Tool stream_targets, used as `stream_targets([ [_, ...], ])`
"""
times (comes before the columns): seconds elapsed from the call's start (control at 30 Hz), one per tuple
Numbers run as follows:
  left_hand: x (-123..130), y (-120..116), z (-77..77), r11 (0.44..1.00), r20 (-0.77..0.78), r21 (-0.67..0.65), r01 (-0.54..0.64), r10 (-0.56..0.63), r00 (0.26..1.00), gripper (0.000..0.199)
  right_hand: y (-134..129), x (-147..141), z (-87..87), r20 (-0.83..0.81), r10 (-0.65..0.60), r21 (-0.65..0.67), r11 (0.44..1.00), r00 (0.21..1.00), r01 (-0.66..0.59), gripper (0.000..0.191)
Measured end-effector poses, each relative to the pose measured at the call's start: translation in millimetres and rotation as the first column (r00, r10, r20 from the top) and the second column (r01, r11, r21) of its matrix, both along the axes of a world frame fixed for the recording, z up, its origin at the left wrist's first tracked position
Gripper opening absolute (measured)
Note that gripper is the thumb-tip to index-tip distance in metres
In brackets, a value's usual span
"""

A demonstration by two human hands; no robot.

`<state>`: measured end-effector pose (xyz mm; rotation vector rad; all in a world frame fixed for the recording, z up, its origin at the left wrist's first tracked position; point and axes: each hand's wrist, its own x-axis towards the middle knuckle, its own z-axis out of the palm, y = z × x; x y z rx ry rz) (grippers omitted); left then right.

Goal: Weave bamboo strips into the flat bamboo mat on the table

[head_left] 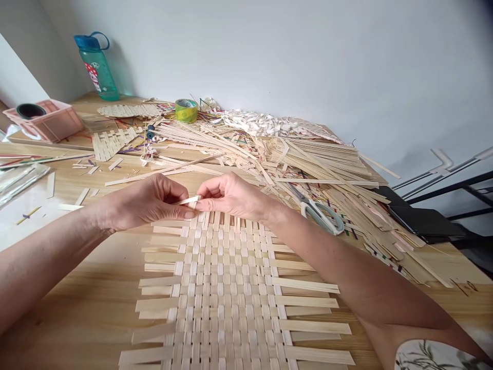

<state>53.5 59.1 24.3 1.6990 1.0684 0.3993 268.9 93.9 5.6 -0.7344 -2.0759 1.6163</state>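
Observation:
A woven mat (231, 293) of pale flat bamboo strips lies on the wooden table (84, 308) in front of me, loose strip ends sticking out on both sides. At its far edge my left hand (148, 201) and my right hand (231, 195) meet, fingertips pinching one short pale strip (189, 200) between them. Both hands rest just above the mat's far row.
A big heap of loose strips (308, 159) covers the table's far right, with scissors (321, 213) on it. Further back stand a green tape roll (186, 110), a teal water bottle (96, 67) and a pink basket (48, 121). Small woven pieces (111, 141) lie at the left.

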Motion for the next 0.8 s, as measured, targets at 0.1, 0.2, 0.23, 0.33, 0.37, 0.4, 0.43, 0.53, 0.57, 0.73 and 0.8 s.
stream_targets([
  [0.1, 2.8, 0.5, -2.2, 1.000, 0.008, -0.001, -0.015, 0.015, 1.000, 0.046, 0.3, 0.3, 0.2, 0.013, -0.009, 0.000, 1.000, 1.000, 0.009, 0.024],
  [0.2, 3.8, 0.7, -2.0, 0.999, 0.033, -0.033, -0.020, 0.021, 0.999, 0.042, -0.2, 0.7, 3.4, 0.013, -0.015, -0.012, 1.000, 1.000, 0.015, 0.020],
  [0.23, 3.6, 0.7, -1.0, 0.999, 0.039, -0.042, -0.022, 0.024, 0.999, 0.041, -0.3, 0.9, 4.5, 0.010, -0.011, -0.020, 1.000, 1.000, 0.012, 0.019],
  [0.33, 0.4, 0.8, 4.4, 0.998, 0.011, -0.061, 0.008, -0.008, 1.000, 0.042, 0.3, 1.9, 5.8, 0.005, 0.008, -0.024, 1.000, 1.000, -0.008, 0.017],
  [0.37, -2.0, 1.4, 6.5, 0.998, -0.010, -0.057, 0.028, -0.029, 1.000, 0.044, 0.7, 2.4, 5.5, 0.001, 0.012, -0.024, 1.000, 1.000, -0.012, 0.017],
  [0.4, -5.2, 2.4, 8.4, 0.998, -0.032, -0.041, 0.044, -0.045, 0.998, 0.047, 1.2, 2.9, 5.1, -0.002, 0.015, -0.027, 1.000, 1.000, -0.015, 0.018],
  [0.43, -8.9, 4.0, 9.9, 0.999, -0.051, -0.011, 0.051, -0.052, 0.997, 0.051, 1.6, 3.5, 4.7, -0.002, 0.019, -0.034, 0.999, 1.000, -0.019, 0.019],
  [0.53, -21.5, 11.1, 10.6, 0.997, -0.070, 0.080, 0.012, -0.006, 0.998, 0.057, 2.3, 5.4, 4.9, -0.006, 0.041, -0.068, 0.997, 0.999, -0.041, 0.020],
  [0.57, -24.9, 13.6, 9.7, 0.995, -0.069, 0.097, -0.001, 0.007, 0.998, 0.053, 2.4, 5.9, 5.4, -0.008, 0.043, -0.070, 0.997, 0.999, -0.044, 0.020],
  [0.73, -26.5, 15.5, 7.2, 0.995, -0.054, 0.079, 0.060, -0.055, 0.997, 0.032, 3.7, 7.5, 6.8, -0.007, 0.032, -0.020, 0.999, 0.999, -0.032, 0.021],
  [0.8, -22.2, 11.6, 9.2, 0.992, -0.056, 0.050, 0.113, -0.110, 0.992, 0.035, 4.6, 7.3, 5.6, 0.004, 0.023, -0.008, 1.000, 1.000, -0.022, 0.022],
])
